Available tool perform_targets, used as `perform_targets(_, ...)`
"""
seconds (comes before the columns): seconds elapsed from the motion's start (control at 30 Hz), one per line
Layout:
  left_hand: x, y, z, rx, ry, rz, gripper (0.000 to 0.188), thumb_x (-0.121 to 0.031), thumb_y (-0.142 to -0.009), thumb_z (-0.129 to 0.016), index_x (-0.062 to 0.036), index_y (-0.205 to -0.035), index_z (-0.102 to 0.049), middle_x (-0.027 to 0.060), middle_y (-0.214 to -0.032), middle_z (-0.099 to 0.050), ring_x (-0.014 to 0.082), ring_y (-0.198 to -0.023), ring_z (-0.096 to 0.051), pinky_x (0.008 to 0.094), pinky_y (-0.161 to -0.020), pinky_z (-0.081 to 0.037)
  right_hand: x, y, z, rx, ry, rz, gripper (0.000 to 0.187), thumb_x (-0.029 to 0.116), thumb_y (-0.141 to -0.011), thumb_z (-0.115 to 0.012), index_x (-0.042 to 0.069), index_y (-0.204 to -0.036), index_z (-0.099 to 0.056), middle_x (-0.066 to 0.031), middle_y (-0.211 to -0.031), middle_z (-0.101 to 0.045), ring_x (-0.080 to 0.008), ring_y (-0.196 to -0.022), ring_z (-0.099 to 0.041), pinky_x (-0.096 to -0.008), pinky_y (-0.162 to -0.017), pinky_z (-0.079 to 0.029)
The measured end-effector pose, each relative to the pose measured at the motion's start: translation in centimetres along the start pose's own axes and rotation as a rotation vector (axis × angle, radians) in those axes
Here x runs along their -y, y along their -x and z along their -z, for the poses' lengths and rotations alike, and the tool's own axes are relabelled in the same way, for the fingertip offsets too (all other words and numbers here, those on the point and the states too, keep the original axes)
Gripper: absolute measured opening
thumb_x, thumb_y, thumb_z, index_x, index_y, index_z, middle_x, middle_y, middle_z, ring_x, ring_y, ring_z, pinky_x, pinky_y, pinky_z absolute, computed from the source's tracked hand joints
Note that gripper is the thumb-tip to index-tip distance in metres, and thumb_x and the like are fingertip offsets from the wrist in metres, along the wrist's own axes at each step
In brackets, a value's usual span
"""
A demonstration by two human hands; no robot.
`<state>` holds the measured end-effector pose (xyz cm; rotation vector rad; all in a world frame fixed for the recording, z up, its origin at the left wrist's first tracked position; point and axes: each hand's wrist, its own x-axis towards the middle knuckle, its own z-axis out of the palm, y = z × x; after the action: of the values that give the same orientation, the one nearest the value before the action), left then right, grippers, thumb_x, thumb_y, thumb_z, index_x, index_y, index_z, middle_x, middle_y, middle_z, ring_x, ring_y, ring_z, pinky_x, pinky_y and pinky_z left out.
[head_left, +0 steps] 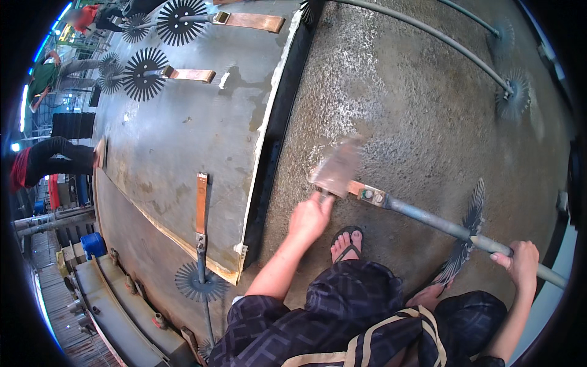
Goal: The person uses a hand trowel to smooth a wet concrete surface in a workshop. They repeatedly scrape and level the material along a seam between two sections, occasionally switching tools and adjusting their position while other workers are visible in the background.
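Observation:
My left hand (310, 217) is closed round the handle of a broad-bladed scraper (337, 169). Its blade is smeared by motion. Close beside the blade is the short copper strap end (357, 188) of a long grey metal rod (428, 221). The strap is bolted to the rod's tip, and whether the blade touches it I cannot tell. Farther along the rod sits a dark disc with many slotted blades (469, 229), seen nearly edge-on. My right hand (521, 263) grips the rod beyond the disc, toward its right end.
I stand in flip-flops on a rough, wet brown surface (416, 116). Left of it, past a dark gap (272, 153), lies a large grey sheet (208, 116). More rods with slotted discs (145, 73) rest around. People (43, 79) and a blue motor (93, 245) are at the left.

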<state>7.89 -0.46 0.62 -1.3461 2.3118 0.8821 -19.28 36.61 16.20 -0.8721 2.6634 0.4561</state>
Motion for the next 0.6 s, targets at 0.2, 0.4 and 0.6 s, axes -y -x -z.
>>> perform_targets(0.2,-0.6,0.5,0.6,0.019,-0.056,0.028,0.045,-0.039,-0.091,-0.051,0.0033,-0.100,-0.059,0.0303,-0.087,-0.063,0.0457,-0.087,-0.061,0.0528,-0.078,-0.049,0.4,-0.3,0.2,0.022,-0.037,-0.011,0.074,0.068,-0.047,-0.067,-0.004,-0.056,-0.056,-0.0225,-0.054,-0.050,-0.0410,-0.059,-0.056,-0.0454,-0.058,-0.044)
perform_targets(0.4,0.6,-1.3,1.1,-0.036,-0.049,0.079,0.045,-0.041,-0.091,-0.050,0.0011,-0.101,-0.059,0.0322,-0.088,-0.062,0.0467,-0.092,-0.059,0.0541,-0.082,-0.046,-0.1,-0.9,-0.5,0.002,-0.057,-0.007,0.074,0.069,-0.048,-0.067,-0.004,-0.056,-0.057,-0.0227,-0.055,-0.052,-0.0412,-0.062,-0.056,-0.0459,-0.060,-0.044)
perform_targets(0.6,1.9,-2.4,0.5,-0.155,-0.057,0.054,0.044,-0.041,-0.091,-0.051,0.0014,-0.098,-0.060,0.0307,-0.082,-0.062,0.0459,-0.084,-0.062,0.0538,-0.075,-0.049,-0.3,-0.3,0.0,0.017,-0.009,0.006,0.078,0.073,-0.048,-0.064,-0.004,-0.056,-0.056,-0.0227,-0.055,-0.051,-0.0418,-0.062,-0.056,-0.0463,-0.060,-0.044)
